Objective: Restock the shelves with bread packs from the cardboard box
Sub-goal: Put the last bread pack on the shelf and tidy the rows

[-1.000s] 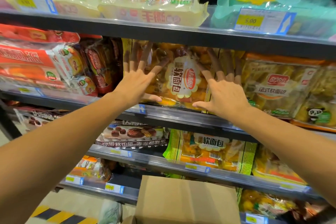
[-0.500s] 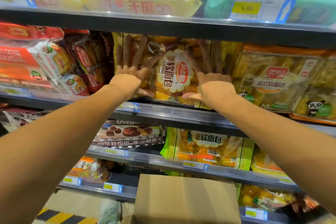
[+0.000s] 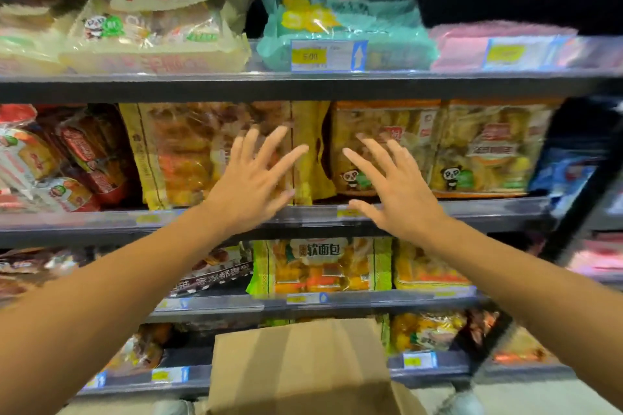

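Note:
A yellow soft-bread pack (image 3: pixel 188 158) stands upright on the middle shelf (image 3: pixel 303 216), filling its slot. My left hand (image 3: pixel 251 184) hovers in front of the pack's right part with fingers spread, holding nothing. My right hand (image 3: pixel 392 190) is spread the same way in front of the neighbouring panda-logo bread pack (image 3: pixel 377 145), also holding nothing. Whether either hand touches a pack is unclear in the blur. The cardboard box (image 3: pixel 300 367) sits low in the middle, one flap raised.
The top shelf carries cream (image 3: pixel 158 20), teal (image 3: pixel 344 20) and pink (image 3: pixel 499 40) packs. Red packs (image 3: pixel 67 158) fill the middle shelf's left. Another soft-bread pack (image 3: pixel 320 266) stands one shelf lower. A dark shelf upright (image 3: pixel 580 199) runs down the right.
Both hands have pulled back off the yellow bread pack, which stays on the middle shelf. The view has swung up and to the right, with motion blur.

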The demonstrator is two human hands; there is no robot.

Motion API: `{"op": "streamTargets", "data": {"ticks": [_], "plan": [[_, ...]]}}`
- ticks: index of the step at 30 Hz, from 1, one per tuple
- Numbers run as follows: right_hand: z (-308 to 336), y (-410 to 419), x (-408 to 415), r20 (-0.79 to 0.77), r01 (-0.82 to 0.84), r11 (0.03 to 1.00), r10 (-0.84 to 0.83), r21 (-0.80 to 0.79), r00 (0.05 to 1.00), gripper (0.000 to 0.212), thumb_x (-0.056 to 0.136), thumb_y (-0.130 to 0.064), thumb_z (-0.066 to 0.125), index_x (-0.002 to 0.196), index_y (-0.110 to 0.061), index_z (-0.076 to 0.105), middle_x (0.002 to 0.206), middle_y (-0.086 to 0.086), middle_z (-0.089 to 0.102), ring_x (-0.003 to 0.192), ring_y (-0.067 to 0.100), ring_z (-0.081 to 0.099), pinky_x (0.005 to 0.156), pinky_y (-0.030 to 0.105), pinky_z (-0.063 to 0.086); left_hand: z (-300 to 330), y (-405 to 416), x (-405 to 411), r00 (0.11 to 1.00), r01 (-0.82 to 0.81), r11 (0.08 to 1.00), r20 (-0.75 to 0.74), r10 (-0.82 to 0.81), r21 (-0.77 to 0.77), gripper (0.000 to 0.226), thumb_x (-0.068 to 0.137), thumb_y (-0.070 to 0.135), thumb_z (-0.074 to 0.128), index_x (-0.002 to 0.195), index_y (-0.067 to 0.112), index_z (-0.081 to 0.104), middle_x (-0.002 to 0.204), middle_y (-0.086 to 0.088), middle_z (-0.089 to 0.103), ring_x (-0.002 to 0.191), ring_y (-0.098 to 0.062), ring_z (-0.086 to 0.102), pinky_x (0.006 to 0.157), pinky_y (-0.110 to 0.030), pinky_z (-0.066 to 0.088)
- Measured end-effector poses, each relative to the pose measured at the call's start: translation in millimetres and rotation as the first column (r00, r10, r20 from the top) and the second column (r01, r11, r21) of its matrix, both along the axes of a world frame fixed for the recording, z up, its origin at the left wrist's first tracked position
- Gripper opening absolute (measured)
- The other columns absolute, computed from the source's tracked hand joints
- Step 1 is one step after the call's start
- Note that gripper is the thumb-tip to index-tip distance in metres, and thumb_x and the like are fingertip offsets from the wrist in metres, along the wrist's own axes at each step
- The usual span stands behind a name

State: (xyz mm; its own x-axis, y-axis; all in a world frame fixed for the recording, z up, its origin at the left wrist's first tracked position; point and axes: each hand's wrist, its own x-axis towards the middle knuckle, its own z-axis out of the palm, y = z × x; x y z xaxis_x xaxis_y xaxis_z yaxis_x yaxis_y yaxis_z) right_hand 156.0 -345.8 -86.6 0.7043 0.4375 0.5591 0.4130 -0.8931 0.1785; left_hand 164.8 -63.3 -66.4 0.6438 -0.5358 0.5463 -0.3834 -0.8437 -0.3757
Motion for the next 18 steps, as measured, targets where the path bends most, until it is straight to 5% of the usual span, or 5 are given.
{"op": "streamTargets", "data": {"ticks": [8,14,18], "plan": [[-4.4,-136.3,-2.1,-0.046,0.324,0.931,-0.321,0.165,0.946,0.066,0.094,-0.047,0.060,0.151,-0.020,0.039,0.157,0.021,0.026,0.141,0.054,0.021,0.112,0.065,0.025,0.3,-136.8,17.0,0.991,-0.022,0.997,-0.133,0.032,0.072,0.068,0.099,0.059,0.035,0.158,0.036,0.009,0.158,-0.013,0.020,0.130,-0.045,0.034,0.103,-0.056,0.034],[8.9,-171.7,21.6,-0.163,0.477,0.873,-0.458,0.100,0.874,0.057,0.096,-0.055,0.050,0.135,-0.014,0.047,0.137,0.025,0.039,0.121,0.049,0.037,0.101,0.059,0.036,29.9,-189.8,36.9,0.919,-0.096,0.993,-0.390,0.064,-0.064,0.051,0.101,0.057,0.040,0.134,0.021,0.051,0.129,-0.007,0.060,0.112,-0.030,0.060,0.084,-0.041,0.049],[24.7,-168.8,40.5,-0.287,0.519,0.855,-0.494,0.014,0.821,0.073,0.094,-0.067,0.045,0.144,-0.013,0.043,0.118,0.026,0.060,0.109,0.047,0.056,0.091,0.050,0.046,29.3,-200.3,60.7,0.833,-0.206,0.977,-0.516,0.201,0.050,0.053,0.100,0.055,0.044,0.130,0.012,0.055,0.118,-0.007,0.064,0.090,-0.020,0.055,0.074,-0.031,0.041]]}}
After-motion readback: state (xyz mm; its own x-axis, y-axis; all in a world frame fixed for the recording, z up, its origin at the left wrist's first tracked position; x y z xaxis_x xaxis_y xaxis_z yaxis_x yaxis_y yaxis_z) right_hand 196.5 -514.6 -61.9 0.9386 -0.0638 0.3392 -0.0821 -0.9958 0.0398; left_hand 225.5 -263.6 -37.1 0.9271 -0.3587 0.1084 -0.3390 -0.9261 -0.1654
